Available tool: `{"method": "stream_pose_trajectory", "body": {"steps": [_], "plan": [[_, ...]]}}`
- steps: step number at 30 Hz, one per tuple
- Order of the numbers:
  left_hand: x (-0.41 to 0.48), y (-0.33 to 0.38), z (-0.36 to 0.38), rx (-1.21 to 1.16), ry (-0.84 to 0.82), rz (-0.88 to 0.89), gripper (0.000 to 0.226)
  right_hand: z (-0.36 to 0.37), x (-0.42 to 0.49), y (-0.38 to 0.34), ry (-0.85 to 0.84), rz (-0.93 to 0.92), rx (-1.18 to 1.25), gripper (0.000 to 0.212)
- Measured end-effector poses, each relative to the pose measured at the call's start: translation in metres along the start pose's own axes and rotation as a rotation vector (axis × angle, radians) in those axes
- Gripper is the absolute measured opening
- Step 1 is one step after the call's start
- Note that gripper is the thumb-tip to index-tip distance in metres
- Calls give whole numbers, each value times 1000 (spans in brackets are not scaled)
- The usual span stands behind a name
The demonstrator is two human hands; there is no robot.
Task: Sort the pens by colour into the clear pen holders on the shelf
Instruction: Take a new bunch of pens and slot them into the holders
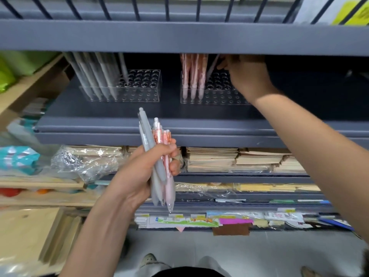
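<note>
My left hand [139, 172] grips a bundle of grey and pink pens [159, 162] upright in front of the shelf edge. Two clear pen holders stand on the dark grey shelf [119, 124]. The left holder [139, 90] has several grey pens [95, 74] in its left rows. The right holder [217, 94] has pink pens [192, 74] in its left rows. My right hand [247, 74] reaches over the right holder and pinches a blurred pen [212, 66] whose tip points into a hole beside the pink pens. Its upper end is hidden by the shelf above.
The upper shelf's front beam [179, 37] hangs low over the holders. Below are stacked notebooks [239, 158], crinkled plastic wrap [85, 160] and sticker sheets [199, 218]. Wooden shelving [30, 86] with packets stands to the left. My shoes [147, 260] show on the grey floor.
</note>
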State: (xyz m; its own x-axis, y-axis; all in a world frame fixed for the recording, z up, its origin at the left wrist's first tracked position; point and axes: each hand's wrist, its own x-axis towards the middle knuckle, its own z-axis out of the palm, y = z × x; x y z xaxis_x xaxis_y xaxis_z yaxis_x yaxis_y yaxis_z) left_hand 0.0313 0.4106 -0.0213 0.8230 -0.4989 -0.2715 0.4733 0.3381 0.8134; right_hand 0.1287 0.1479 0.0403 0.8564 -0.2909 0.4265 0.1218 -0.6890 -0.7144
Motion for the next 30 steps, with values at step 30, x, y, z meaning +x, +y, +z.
{"method": "stream_pose_trajectory", "body": {"steps": [30], "plan": [[-2,7,-12,106,-172,-68,20,17,-97,-59,-559,102,438,15]]}}
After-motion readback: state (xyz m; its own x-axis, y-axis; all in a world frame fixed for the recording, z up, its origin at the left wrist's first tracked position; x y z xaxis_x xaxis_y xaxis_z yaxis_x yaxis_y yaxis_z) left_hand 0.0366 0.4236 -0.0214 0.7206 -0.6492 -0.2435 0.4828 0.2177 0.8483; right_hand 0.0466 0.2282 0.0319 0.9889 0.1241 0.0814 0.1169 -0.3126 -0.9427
